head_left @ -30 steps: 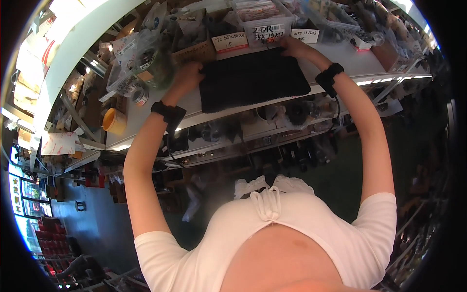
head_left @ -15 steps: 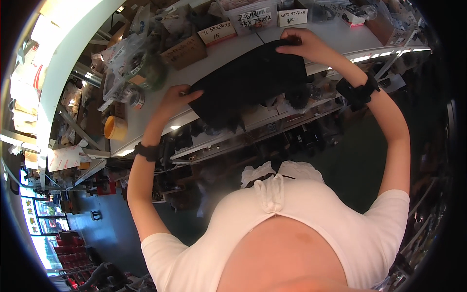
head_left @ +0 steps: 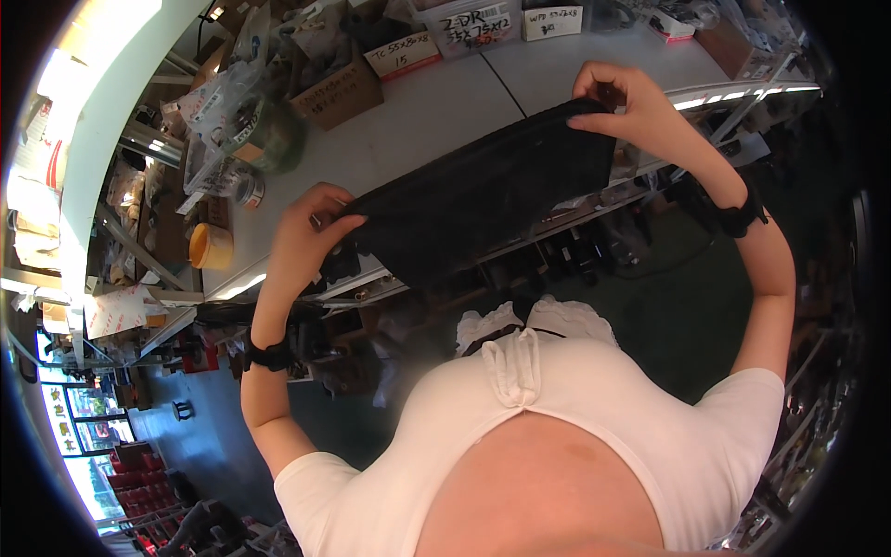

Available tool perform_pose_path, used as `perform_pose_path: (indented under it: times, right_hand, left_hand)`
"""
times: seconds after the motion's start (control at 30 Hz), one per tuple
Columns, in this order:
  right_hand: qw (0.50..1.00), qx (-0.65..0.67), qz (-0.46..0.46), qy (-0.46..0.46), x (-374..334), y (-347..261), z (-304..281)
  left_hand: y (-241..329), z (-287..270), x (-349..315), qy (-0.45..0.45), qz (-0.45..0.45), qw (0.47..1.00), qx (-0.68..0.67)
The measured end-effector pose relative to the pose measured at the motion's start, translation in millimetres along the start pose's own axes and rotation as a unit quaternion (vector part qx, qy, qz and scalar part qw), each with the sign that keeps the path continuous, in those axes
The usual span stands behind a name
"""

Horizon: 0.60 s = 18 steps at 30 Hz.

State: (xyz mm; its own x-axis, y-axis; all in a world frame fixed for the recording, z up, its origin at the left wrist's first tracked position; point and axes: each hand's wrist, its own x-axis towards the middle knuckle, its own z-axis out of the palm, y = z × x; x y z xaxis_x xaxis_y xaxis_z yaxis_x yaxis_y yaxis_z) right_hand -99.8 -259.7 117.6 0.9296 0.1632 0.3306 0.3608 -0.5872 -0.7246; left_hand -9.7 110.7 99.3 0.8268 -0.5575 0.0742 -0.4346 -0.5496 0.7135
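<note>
A black cloth point(head_left: 483, 190) hangs between my two hands in front of the bench, its upper edge drawn nearly straight. My left hand point(head_left: 311, 223) pinches the left end of that edge between thumb and fingers. At the other end, somewhat higher and farther off, my right hand point(head_left: 624, 110) grips the corner the same way. The lower part of the cloth hangs loose over the bench's front edge. Whether it is a flat piece or a bag, I cannot tell.
On the pale bench top point(head_left: 418, 121), cardboard boxes point(head_left: 342, 93) and a plastic tub point(head_left: 466, 26) line the back. A green jar point(head_left: 269, 139), a small tin point(head_left: 248, 189) and a yellow cup point(head_left: 212, 246) stand at the left. A cluttered shelf point(head_left: 548, 265) runs below.
Both hands have come closer to my body, the left one lower and the right one farther right. Now the cloth's upper edge is straighter, and more of the bench shows behind it.
</note>
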Motion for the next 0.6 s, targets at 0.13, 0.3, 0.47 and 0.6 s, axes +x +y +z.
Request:
perform_pose_path:
  times: [0.13, 0.3, 0.47, 0.6]
  right_hand:
    - [0.999, -0.025, 0.025, 0.008, 9.6, 9.5, -8.2]
    - [0.988, -0.152, -0.028, -0.005, 49.9, 38.5, -25.0]
    - [0.942, -0.290, -0.047, 0.163, 93.4, 102.5, -5.8]
    - [0.955, -0.284, -0.055, 0.067, 86.4, 86.0, 42.7]
  left_hand:
    - [12.8, -11.8, 5.0, -0.005, 0.007, 1.000, 0.003]
    - [7.0, -23.4, 43.7, 0.020, 0.012, 0.999, 0.040]
    - [-8.3, -6.1, 114.4, 0.116, 0.184, 0.930, 0.296]
    - [-1.1, 54.6, 114.3, 0.073, 0.217, 0.911, 0.344]
